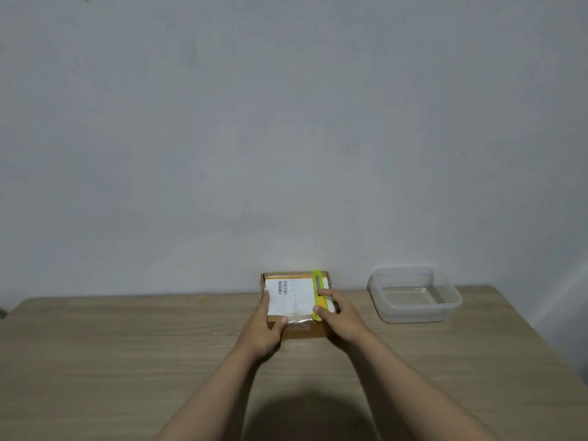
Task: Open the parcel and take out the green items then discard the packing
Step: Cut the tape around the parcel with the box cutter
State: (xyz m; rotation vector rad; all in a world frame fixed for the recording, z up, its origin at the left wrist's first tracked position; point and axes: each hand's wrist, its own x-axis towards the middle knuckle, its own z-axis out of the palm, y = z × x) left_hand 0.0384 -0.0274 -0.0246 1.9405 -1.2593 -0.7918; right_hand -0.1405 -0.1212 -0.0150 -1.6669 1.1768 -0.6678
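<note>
— Our right hand (337, 310) pinches the yellow-green cutter (318, 291), laid along the right side of the parcel (294, 300). Our left hand (267, 326) grips its near left corner on the bench (127, 361).
— We should cut shallow along the tape, clear of that left thumb.
— Whether the blade is out, we can't tell; the contents are hidden.

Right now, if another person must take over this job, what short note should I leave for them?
Left hand grips the parcel at its near left corner, steadying it on the table.
Right hand pinches the yellow-green utility knife, which lies along the parcel's right edge.
Done: nothing visible; the parcel looks sealed.
Left: cut the tape, take out the green items, discard the packing.
An empty clear tub stands to the right.
</note>
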